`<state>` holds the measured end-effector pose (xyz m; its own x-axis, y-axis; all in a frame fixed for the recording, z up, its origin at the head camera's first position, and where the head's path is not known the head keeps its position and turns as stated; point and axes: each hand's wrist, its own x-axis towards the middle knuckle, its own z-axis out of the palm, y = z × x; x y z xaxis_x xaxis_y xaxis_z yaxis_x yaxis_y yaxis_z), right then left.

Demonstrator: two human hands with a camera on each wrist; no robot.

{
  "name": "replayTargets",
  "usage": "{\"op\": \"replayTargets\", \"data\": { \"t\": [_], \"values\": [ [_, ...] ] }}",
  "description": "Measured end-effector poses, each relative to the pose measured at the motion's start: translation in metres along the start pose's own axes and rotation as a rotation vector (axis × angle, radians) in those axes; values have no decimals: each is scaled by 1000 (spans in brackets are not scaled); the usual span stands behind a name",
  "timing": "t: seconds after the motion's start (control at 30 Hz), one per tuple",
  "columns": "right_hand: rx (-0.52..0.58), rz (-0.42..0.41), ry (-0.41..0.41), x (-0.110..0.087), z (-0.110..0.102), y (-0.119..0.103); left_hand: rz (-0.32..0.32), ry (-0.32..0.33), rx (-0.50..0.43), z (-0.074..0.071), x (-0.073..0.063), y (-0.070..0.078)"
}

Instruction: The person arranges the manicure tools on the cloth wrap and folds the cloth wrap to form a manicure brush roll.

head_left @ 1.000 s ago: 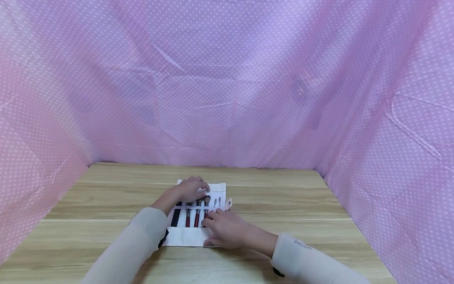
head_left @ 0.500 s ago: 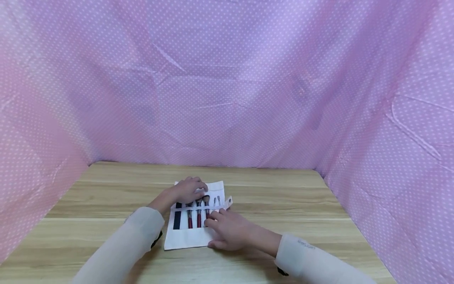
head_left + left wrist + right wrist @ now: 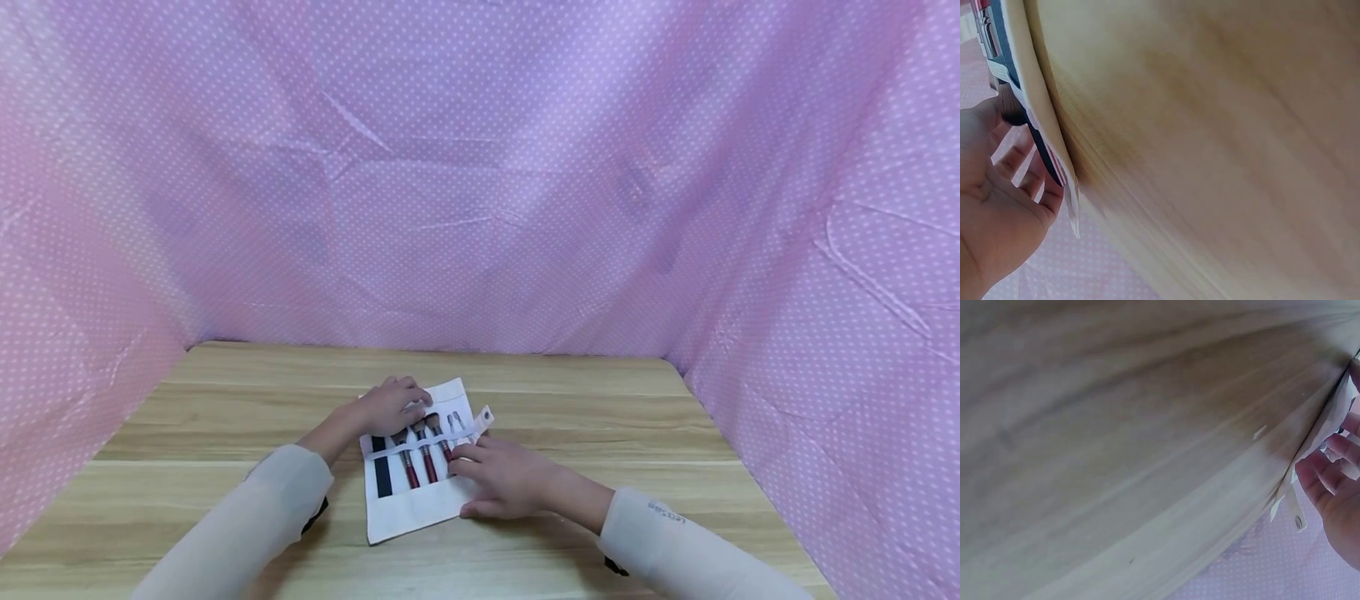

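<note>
A white fabric brush roll point(image 3: 408, 515) lies unrolled and turned at an angle on the wooden table. Under its elastic band sit several red-handled makeup brushes point(image 3: 427, 465), a flat black strip-like item point(image 3: 382, 468) and two small silver-tipped tools point(image 3: 455, 420). My left hand point(image 3: 390, 407) rests on the roll's upper left part, its fingers loosely bent over the cloth near dark brush bristles point(image 3: 1011, 109). At the lower right side, my right hand point(image 3: 506, 477) lies with relaxed fingers touching the roll, partly covering it. A snap strap point(image 3: 485, 418) sticks out just above that hand.
The wood-grain table point(image 3: 585, 400) extends around the roll on all sides. Pink polka-dot cloth point(image 3: 480, 250) hangs behind the table and along both sides.
Both hands have turned the brush roll counterclockwise on the table. The left hand has shifted slightly left, the right hand slightly right; each stays on the roll.
</note>
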<state>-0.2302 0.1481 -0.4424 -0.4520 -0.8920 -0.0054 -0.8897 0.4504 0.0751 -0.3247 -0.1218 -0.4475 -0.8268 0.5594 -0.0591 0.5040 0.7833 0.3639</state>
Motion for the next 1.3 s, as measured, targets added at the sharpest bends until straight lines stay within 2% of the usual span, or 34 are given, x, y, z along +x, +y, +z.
{"op": "replayTargets", "data": {
  "t": [0.43, 0.77, 1.07, 1.3],
  "values": [
    [-93, -34, -7, -6, 1, 2, -51, 3, -11, 1, -12, 7],
    [-100, -46, -14, -14, 2, 15, -56, -32, -39, -3, -25, 12],
    [-110, -80, -11, -17, 3, 29, -31, -13, -70, -2, -35, 15],
    [-165, -50, 41, -9, 6, 19, 13, -3, -35, -3, -32, 6]
  ]
}}
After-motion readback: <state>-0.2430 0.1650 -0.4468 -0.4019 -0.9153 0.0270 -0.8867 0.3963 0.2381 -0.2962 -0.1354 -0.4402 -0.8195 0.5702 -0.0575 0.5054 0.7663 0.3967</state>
